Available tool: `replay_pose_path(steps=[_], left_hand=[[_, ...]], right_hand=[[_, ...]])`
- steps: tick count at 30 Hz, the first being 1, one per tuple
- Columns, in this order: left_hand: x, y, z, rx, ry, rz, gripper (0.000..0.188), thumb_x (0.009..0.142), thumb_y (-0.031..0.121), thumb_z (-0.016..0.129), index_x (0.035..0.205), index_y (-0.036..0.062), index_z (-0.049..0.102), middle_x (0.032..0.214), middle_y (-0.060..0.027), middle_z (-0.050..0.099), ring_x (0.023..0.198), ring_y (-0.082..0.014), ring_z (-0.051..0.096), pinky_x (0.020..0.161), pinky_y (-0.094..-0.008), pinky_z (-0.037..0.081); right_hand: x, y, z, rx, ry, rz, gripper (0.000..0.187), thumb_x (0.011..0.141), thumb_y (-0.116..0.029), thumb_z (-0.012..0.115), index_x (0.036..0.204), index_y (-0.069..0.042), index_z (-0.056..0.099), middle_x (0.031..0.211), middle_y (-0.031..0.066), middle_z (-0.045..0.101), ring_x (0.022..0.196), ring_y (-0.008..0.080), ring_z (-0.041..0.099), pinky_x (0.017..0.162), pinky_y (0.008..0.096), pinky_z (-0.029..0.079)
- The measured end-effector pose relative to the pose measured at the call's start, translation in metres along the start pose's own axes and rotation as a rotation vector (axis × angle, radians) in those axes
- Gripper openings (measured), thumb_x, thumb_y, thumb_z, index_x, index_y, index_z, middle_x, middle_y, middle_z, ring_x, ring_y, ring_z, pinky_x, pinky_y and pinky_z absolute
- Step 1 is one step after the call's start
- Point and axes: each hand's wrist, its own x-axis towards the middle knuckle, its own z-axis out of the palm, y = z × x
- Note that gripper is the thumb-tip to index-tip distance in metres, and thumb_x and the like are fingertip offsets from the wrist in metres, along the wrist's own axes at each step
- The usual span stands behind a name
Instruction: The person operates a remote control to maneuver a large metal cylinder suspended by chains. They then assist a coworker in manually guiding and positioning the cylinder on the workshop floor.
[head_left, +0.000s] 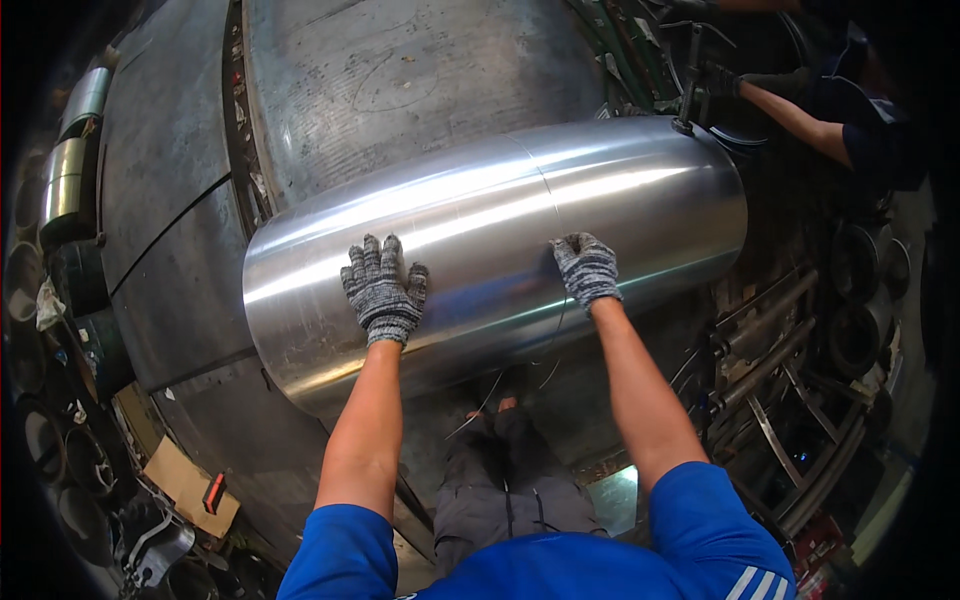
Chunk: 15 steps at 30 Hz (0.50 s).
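A large shiny sheet-metal cylinder [480, 270] lies on its side across the metal table in front of me. My left hand [383, 290], in a grey knitted glove, rests on its left half with the fingers spread. A thin wire [548, 185] passes over the cylinder's top right of the middle. My right hand [587, 268], gloved alike, is pinched on this wire against the near side. Loose wire hangs below that hand toward my feet. A metal clamp [688, 85] stands at the cylinder's far right end.
A co-worker's gloved hand [722, 80] is beside the clamp. The steel table [420, 80] stretches beyond the cylinder. To the right stand metal bars and a roller frame [770, 360]. Metal rings and a cardboard piece [185, 480] lie at the left.
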Motion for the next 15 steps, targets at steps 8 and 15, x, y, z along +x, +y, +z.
replay_pose_path(steps=[8,15], left_hand=[[-0.001,0.0,0.007,0.025,0.017,0.01,0.058,0.083,0.039,0.063,0.135,0.015,0.052,0.147,-0.0194,0.041,0.138,-0.0389,0.033,0.114,-0.054,0.019],[-0.002,0.006,0.004,0.03,0.001,0.005,0.06,0.083,0.04,0.064,0.135,0.013,0.052,0.146,-0.0207,0.041,0.138,-0.0401,0.033,0.115,-0.0536,0.019]], right_hand=[[0.026,0.023,0.017,-0.532,0.447,-0.259,0.064,0.092,-0.052,0.045,0.142,-0.012,0.044,0.148,0.018,0.039,0.14,0.0373,0.03,0.116,0.0537,0.013],[0.026,0.032,0.019,-0.566,0.408,-0.271,0.065,0.091,-0.05,0.047,0.144,-0.013,0.041,0.15,0.0177,0.036,0.141,0.0401,0.027,0.116,0.0563,0.012]])
